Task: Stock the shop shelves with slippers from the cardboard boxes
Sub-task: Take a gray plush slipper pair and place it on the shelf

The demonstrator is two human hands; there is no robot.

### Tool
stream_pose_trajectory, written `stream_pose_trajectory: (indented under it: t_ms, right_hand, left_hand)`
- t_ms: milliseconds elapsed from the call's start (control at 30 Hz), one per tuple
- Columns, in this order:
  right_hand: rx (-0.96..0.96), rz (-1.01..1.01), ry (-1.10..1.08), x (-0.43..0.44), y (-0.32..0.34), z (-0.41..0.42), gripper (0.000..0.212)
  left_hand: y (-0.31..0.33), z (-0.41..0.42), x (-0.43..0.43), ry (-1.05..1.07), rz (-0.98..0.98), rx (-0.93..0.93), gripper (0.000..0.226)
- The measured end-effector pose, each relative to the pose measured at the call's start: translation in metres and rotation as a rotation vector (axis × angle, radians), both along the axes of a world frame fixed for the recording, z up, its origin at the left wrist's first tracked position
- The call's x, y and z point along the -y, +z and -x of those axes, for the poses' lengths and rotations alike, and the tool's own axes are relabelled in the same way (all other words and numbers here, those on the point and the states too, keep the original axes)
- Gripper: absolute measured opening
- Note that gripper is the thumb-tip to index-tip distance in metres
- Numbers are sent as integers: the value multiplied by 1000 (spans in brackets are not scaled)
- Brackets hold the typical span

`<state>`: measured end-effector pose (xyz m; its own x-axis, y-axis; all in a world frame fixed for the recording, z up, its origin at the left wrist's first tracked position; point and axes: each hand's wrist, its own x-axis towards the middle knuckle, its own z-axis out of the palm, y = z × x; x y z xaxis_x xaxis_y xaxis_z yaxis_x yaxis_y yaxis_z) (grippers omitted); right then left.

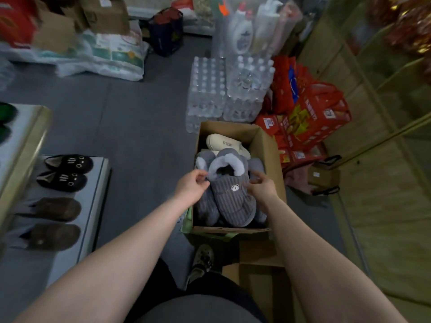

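Both arms are reaching down into the box (268, 145), which is sitting open on the floor (140, 127) just ahead of the person's feet. The left hand (191, 185) is pinching the fleece cuff of the top grey slipper (233, 199), and the right hand (262, 186) is curling its fingers round the opposite side, so both are gripping the one slipper. It is lying in the box on top of more grey ones.

The step appears to be picking stock out of the box. The next move is probably calling for a lift clear of the cardboard walls and a swing left to the shelf (98, 183).

The grey slipper is looking soft: ribbed corduroy upper, pale plush lining, rounded toe and a small bear badge. Behind it a cream slipper (224, 143) is lying smooth and oval.

On the shelf, well apart from the box, fuzzy brown slippers (58, 209) and black slippers (67, 163) with cat faces are sitting in pairs. Beyond the box, shrink-wrapped bottles (210, 89) are standing stacked, with glossy red packs (310, 117) beside them.
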<state>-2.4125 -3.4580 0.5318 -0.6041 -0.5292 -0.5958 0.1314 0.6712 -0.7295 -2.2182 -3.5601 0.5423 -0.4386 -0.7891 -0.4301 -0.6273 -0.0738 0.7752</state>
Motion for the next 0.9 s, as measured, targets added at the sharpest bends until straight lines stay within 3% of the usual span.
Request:
stream_pose_trajectory:
  t_ms: [200,433,600,767,900]
  right_hand:
    - [-95,-251,119,-2,-19,18,63]
    - [-94,-353,247,5,-36,18,80]
    - [-73,-403,220,5,-50,21,91]
    - [-21,-491,230,6,-54,26,73]
    - [121,-349,163,5,-49,29,59]
  left_hand:
    - [-18,26,10,-136,-32,96,41]
    - [-38,49,28,-324,-100,180,49]
    - [-50,57,30,-434,-119,256,53]
    - [-57,57,31,-470,-126,280,54]
    - [-60,56,35,-379,-139,223,46]
